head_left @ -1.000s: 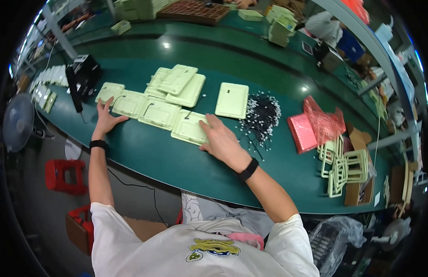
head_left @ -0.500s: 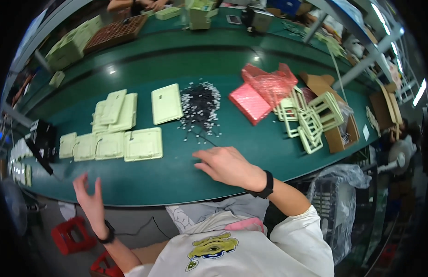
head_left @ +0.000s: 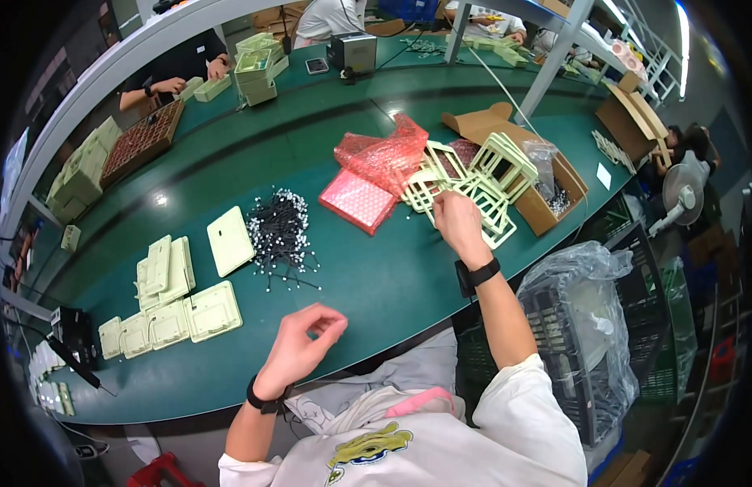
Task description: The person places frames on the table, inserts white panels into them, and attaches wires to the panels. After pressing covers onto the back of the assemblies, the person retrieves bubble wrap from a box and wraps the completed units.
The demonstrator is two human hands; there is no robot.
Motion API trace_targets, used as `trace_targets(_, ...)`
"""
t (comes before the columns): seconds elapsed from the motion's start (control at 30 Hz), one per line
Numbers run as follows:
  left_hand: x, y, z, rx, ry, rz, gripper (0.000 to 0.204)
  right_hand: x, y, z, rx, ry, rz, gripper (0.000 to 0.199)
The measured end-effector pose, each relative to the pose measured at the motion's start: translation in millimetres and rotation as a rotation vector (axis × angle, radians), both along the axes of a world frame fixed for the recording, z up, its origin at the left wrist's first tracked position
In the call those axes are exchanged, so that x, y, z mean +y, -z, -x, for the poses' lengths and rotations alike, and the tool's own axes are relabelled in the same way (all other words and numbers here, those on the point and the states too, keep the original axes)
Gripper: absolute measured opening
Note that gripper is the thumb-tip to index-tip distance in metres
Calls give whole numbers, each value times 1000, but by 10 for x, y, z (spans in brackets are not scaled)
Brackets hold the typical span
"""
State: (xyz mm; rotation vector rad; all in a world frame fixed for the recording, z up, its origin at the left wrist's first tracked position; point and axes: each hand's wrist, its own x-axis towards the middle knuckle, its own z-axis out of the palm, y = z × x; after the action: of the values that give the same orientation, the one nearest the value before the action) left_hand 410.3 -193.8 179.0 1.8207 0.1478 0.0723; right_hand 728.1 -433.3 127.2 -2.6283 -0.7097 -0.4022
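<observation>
Long green workbench (head_left: 368, 276), glossy and bowed by the lens, with an open cardboard box (head_left: 540, 217) standing toward its right end. Close beside the box, on its left, in a loose tangle: pale yellow-green frames (head_left: 491, 196). Likely very light and fairly stiff, as of moulded plastic, thin enough in the bars to bend or crack under a hard pull; probably smooth, a little slippery, and apt to snag on one another. Best held by one outer bar, pinched between thumb and fingertips. Look roughly rectangular, rounded at the corners, hollow in the middle, some lying flat, others tipped up. Right hand (head_left: 461, 227) at the near-left edge of the tangle, left of the box, fingers curled and drawn narrow; cannot tell whether gripping or only touching, with fingertips hidden. Left hand (head_left: 301, 347) well left of the box and nearer the body, loosely curled, nothing visible inside. Farther left of the box than the frames: red bubble wrap (head_left: 358, 200), then black cables (head_left: 278, 231) with white ends.
</observation>
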Motion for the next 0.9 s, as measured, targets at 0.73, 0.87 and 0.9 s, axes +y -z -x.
trace_targets(0.73,279,190,506,64,260,-653,98,774,72,1745,921,-784,-435,23)
trace_targets(0.87,102,97,541,28,237,-659,95,828,204,1880,904,-725,-382,21)
trace_targets(0.9,107,153,549,30,246,-654,95,808,218,1886,908,-716,-382,21)
